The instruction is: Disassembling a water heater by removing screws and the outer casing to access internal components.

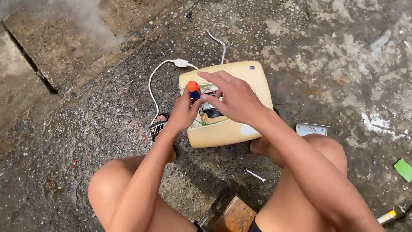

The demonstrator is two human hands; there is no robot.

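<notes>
A cream plastic appliance casing lies flat on the wet concrete ground, with an open hatch showing wiring and a dark part inside. My left hand grips a screwdriver with an orange and blue handle, held upright over the hatch. My right hand reaches across the casing with its fingers spread and resting on the opening beside the screwdriver. A white cord with a connector runs from the casing's far left corner and loops toward my sandalled foot.
A small spanner lies on the ground between my knees. A grey metal cover plate sits right of the casing. A wooden stool is under me. A green scrap and a yellow-tipped item lie at far right.
</notes>
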